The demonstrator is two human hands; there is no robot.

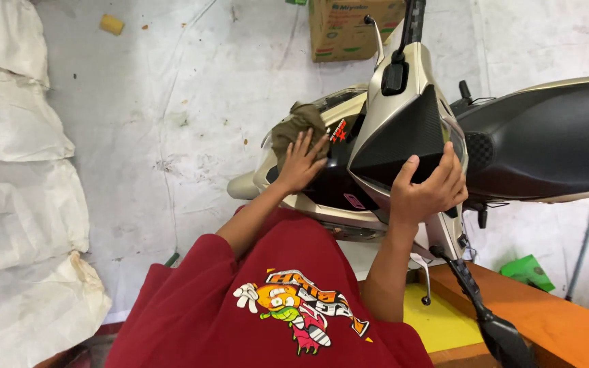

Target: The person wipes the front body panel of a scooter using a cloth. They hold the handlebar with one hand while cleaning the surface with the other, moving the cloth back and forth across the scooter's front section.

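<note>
A beige and black scooter (403, 102) stands in front of me, its front facing left and its black seat (547, 136) at the right. My left hand (301, 163) lies flat with spread fingers on an olive-brown rag (294, 126), pressing it against the scooter's front panel. My right hand (431, 187) grips the edge of the black instrument cover (397, 140) below the handlebar. My red shirt with a cartoon print fills the bottom of the view.
A cardboard box (352, 27) stands on the white floor sheet behind the scooter. White sacks (15, 204) lie along the left. An orange and yellow platform (547, 307) is at the lower right, with a green packet (530, 269) beside it. A small yellow block (112, 24) lies far left.
</note>
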